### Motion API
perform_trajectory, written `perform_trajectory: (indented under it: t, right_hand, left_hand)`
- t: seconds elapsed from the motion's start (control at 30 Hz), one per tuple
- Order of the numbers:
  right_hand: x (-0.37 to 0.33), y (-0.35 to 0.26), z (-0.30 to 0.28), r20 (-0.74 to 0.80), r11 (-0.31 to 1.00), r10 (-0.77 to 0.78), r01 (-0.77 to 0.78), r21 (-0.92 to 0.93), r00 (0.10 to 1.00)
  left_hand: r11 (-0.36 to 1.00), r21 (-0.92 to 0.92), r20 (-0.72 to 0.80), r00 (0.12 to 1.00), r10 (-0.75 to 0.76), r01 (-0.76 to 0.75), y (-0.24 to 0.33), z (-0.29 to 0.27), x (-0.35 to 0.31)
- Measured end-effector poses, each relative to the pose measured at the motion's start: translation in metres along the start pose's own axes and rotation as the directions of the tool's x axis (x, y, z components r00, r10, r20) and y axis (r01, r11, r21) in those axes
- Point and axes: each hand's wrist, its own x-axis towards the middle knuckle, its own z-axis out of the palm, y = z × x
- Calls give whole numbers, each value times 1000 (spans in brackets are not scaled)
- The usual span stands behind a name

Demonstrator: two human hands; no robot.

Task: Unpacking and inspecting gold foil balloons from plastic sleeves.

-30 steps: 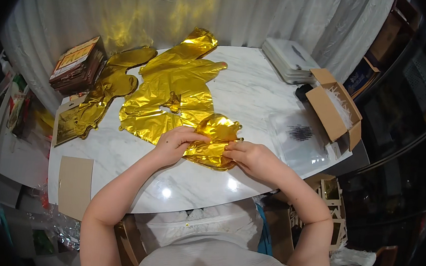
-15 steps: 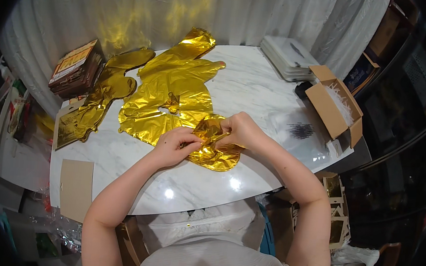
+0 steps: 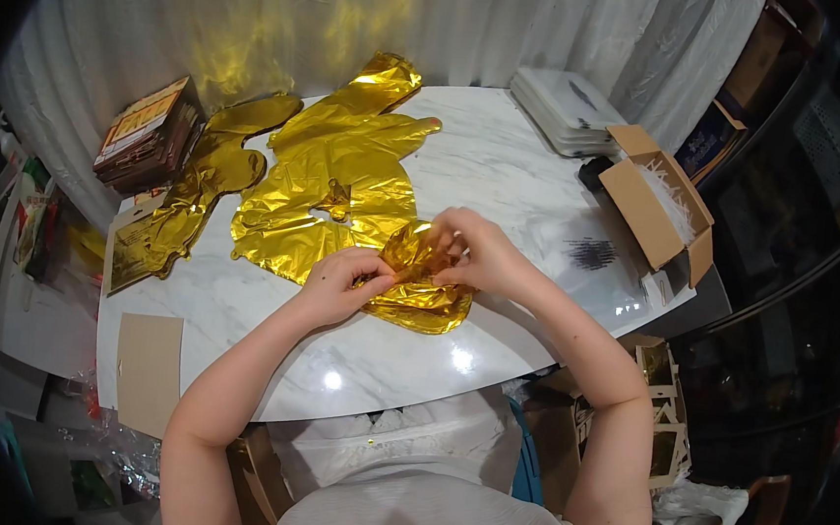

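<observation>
A small gold foil balloon [image 3: 423, 283], deflated and crumpled, lay near the front edge of the marble bench [image 3: 506, 171], roughly at its middle, and both hands were on it. The left hand [image 3: 337, 284] pressed its left side, fingers curled and pinching the foil edge; the right hand [image 3: 480, 257] had lifted the top part, fingers closed together on a fold of it. Thin foil like this would likely tear or crease sharply if the two hands pulled apart too hard, and a lifted flap could slip from the pinch. Touching its far side lay a larger sheet of gold foil balloons [image 3: 337, 182] spread toward the back edge, with another gold foil piece [image 3: 198, 196] along the left edge beside a brown box [image 3: 149, 133]. An open cardboard box [image 3: 656, 207] sat at the right edge, and a stack of white trays [image 3: 565, 111] at the back right corner. Bare marble showed between the hands and the cardboard box, and along the front-left edge.
</observation>
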Motion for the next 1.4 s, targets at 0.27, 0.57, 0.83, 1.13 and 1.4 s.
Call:
perform_trajectory:
  t: [0.27, 0.57, 0.83, 1.13, 1.4]
  right_hand:
    - [-52, -3, 11, -190, 897, -346, 265, -354, 919]
    - [-56, 14, 10, -141, 896, -343, 278, -347, 929]
    - [-5, 18, -2, -130, 878, -278, 196, -437, 952]
    - [-3, 26, -1, -49, 863, -332, 283, -419, 942]
    - [-35, -5, 24, -328, 822, -389, 164, -545, 861]
  left_hand:
    - [991, -100, -40, 995, -95, 90, -5, 4, -1]
    - [972, -162, -21, 984, -176, 170, 2, 2, -1]
    - [998, -13, -32, 997, -68, 67, 5, -2, -2]
    - [994, -56, -13, 995, -96, 95, 6, 1, -2]
    - [982, -106, -45, 985, -164, 159, 0, 2, -3]
